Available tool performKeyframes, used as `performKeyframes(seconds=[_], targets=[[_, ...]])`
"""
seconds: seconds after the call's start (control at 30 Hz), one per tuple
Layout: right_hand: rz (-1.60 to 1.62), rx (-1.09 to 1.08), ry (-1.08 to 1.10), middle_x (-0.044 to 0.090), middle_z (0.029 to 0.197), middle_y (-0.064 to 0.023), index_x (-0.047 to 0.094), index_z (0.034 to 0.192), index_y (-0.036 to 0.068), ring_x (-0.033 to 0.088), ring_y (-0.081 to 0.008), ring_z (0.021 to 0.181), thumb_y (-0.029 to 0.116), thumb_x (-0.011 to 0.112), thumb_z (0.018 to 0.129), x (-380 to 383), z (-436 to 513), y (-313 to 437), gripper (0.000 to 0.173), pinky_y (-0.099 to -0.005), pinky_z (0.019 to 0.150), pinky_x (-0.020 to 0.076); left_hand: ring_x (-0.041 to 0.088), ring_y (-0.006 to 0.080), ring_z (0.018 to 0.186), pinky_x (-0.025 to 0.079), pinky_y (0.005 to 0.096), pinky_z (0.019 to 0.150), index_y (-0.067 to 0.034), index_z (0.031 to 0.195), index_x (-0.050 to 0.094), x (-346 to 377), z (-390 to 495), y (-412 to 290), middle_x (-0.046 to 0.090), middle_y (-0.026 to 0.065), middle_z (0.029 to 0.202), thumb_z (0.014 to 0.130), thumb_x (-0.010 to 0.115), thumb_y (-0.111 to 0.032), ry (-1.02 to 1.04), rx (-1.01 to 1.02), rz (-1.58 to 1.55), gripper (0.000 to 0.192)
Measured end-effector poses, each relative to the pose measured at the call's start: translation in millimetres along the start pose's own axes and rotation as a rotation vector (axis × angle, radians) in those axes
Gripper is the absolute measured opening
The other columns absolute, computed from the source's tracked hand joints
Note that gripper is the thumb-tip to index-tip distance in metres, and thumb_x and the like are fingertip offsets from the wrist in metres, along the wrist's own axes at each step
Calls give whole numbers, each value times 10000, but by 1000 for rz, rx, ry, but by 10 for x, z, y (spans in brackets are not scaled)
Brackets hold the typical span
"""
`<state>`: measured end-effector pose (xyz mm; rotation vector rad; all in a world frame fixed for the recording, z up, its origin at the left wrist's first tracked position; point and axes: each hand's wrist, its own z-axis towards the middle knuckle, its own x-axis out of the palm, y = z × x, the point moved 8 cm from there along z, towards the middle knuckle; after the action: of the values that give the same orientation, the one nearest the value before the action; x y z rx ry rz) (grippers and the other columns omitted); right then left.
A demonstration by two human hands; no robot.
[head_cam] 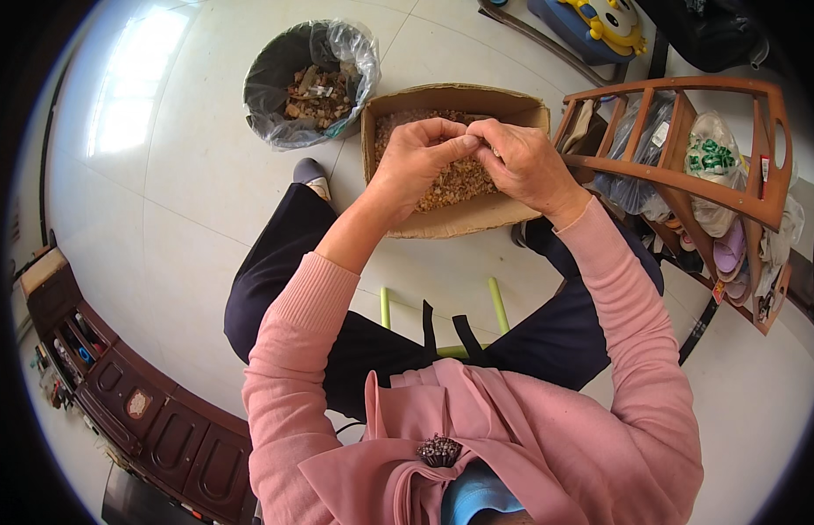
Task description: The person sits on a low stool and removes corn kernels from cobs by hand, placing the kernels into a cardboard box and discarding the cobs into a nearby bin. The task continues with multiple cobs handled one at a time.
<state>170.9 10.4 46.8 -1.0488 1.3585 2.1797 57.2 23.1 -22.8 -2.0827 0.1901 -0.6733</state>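
Observation:
A cardboard box [459, 226] stands on the floor between the feet, with a layer of small tan and reddish pieces [459, 187] in it, perhaps kernels or husks. Over the box, my left hand [420, 157] and my right hand [525, 161] meet at the fingertips. The left thumb and forefinger are pinched together against the right fingers. A small pale bit [495, 151] shows at the right fingers; what it is cannot be told. Whatever lies between the left fingertips is hidden.
A lined waste bin [259, 108] with brown scraps stands beyond the box on the left. At the right is a wooden shoe rack [696, 180] with plastic bags and slippers. A dark red cabinet [164, 420] stands at lower left. Green stool legs [499, 305] show between the knees.

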Motion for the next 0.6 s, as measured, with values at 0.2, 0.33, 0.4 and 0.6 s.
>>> performKeyframes(seconds=[0.2,0.33,0.4,0.6], targets=[[28,-5,29,671,832,-124,559,980,44,668,-312,733,-6,666,846,8,-2,-14,179,-367,634,530,603,103,924,471,258,853,21,1063,694,-42,29,78,686,44,962,919,698,-157,20,-26,-72,228],[79,18,32,682,844,-119,570,969,39,679,-296,740,9,676,857,-5,-2,-18,157,-350,635,532,592,110,913,466,266,845,30,1050,696,-33,29,71,680,51,946,926,688,-145,31,-29,-97,215],[103,16,27,685,841,-118,577,969,36,681,-287,732,21,683,862,-11,6,-19,151,-339,630,529,604,108,935,470,266,863,-4,1045,710,-60,51,88,691,35,958,937,673,-164,69,-37,-100,196],[140,58,36,685,834,-115,594,974,34,678,-271,714,38,689,870,-26,-4,-49,141,-320,622,522,574,97,927,454,250,859,10,1079,675,-22,47,89,653,20,955,965,629,-160,122,-60,-111,209]])
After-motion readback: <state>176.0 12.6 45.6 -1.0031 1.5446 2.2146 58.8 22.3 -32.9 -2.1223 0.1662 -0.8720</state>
